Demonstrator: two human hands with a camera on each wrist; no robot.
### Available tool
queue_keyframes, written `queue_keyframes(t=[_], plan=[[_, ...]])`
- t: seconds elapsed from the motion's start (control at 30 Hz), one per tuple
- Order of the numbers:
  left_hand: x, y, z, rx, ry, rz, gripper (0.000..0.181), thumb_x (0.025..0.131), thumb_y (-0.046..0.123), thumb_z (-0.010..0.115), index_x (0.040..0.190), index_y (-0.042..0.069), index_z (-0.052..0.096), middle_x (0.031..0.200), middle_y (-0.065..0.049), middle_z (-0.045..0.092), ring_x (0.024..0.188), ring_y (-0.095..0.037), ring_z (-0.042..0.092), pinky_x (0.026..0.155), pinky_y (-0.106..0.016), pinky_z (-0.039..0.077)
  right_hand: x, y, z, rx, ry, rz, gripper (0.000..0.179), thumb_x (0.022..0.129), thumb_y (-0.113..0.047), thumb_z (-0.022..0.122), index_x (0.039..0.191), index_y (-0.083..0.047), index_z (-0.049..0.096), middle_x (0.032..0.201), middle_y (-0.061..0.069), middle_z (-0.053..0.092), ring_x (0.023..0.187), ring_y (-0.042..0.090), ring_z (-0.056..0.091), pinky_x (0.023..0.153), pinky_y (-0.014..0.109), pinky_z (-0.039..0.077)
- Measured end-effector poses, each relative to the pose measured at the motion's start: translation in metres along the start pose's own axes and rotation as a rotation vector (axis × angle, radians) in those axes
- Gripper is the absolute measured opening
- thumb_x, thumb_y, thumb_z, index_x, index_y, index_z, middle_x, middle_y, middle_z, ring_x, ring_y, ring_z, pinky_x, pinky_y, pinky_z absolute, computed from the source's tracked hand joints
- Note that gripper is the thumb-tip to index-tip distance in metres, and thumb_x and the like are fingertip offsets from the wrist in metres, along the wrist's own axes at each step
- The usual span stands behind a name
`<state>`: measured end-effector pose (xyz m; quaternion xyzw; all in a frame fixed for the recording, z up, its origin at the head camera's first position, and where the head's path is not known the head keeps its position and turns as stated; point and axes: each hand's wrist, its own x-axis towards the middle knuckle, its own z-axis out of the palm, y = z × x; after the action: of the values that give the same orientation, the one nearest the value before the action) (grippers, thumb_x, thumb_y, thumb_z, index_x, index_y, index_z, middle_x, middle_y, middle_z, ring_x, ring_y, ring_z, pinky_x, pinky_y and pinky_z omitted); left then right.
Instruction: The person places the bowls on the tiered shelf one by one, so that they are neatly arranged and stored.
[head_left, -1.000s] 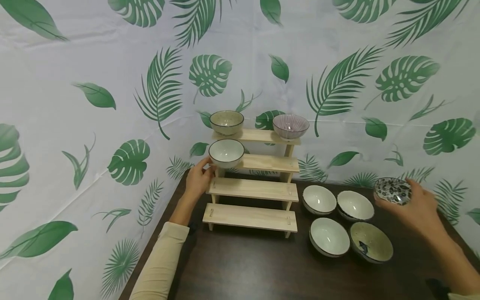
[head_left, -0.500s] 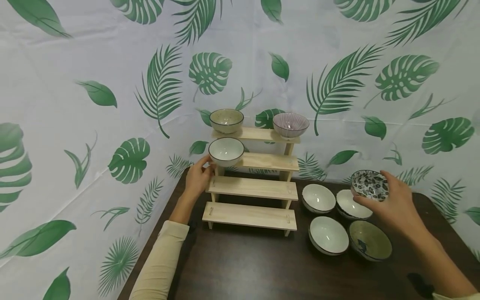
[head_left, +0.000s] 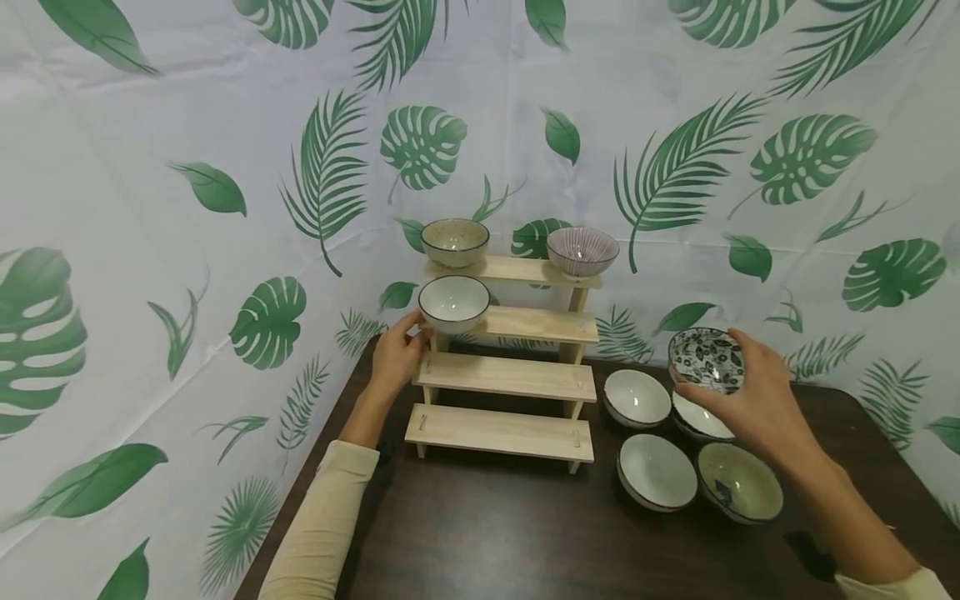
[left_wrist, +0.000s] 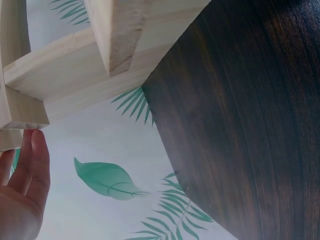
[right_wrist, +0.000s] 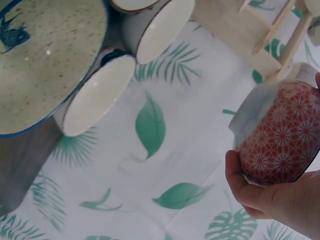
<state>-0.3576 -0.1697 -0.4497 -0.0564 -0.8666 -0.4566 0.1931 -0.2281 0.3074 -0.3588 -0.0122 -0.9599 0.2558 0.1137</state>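
Note:
My right hand [head_left: 765, 404] grips a small bowl [head_left: 705, 360] at its side, raised over the bowls at the right of the table. Its inside has a black-and-white floral print; the right wrist view shows a red, flower-patterned outside [right_wrist: 280, 135]. My left hand [head_left: 399, 354] is at the left end of the four-step wooden stand [head_left: 517, 323], beside a white dark-rimmed bowl [head_left: 453, 302] on the second step from the top. In the left wrist view, straight fingers [left_wrist: 37, 160] touch the end of a wooden step [left_wrist: 25, 112].
A beige-green bowl [head_left: 454, 242] and a purple-striped bowl [head_left: 582, 250] stand on the top step. On the dark table [head_left: 480, 525], right of the stand, sit two white bowls [head_left: 637, 398] [head_left: 701, 417], a pale bowl [head_left: 657, 472] and an olive bowl [head_left: 739, 482]. Leaf-printed cloth [head_left: 480, 100] hangs behind.
My right hand has carried the floral bowl left and slightly up, now overlapping a white bowl in the head view. My left hand has stayed at the stand.

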Motion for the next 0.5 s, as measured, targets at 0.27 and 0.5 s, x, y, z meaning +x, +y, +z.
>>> queue_keyframes(t=[0.27,0.5], plan=[[0.001,0.000,-0.001,-0.005,0.004,0.014,0.040,0.102,0.023,0.065,0.142,0.021,0.064,0.080,-0.011,0.077,0.058,-0.014,0.062,0.059,-0.033,0.044,-0.001,-0.020,0.004,0.015,0.019,-0.028,0.117,0.085,-0.054,0.080,0.165,-0.003,0.013,0.163,0.039,0.018,0.146,0.062,0.022,0.098,0.084,0.029],[0.001,-0.002,0.000,0.003,-0.010,-0.003,0.041,0.103,0.025,0.065,0.143,0.022,0.063,0.079,-0.011,0.076,0.057,-0.014,0.061,0.058,-0.033,0.043,-0.003,-0.032,0.009,0.024,0.030,-0.049,0.115,0.084,-0.052,0.081,0.165,-0.004,0.016,0.163,0.038,0.020,0.145,0.062,0.022,0.098,0.084,0.029]])
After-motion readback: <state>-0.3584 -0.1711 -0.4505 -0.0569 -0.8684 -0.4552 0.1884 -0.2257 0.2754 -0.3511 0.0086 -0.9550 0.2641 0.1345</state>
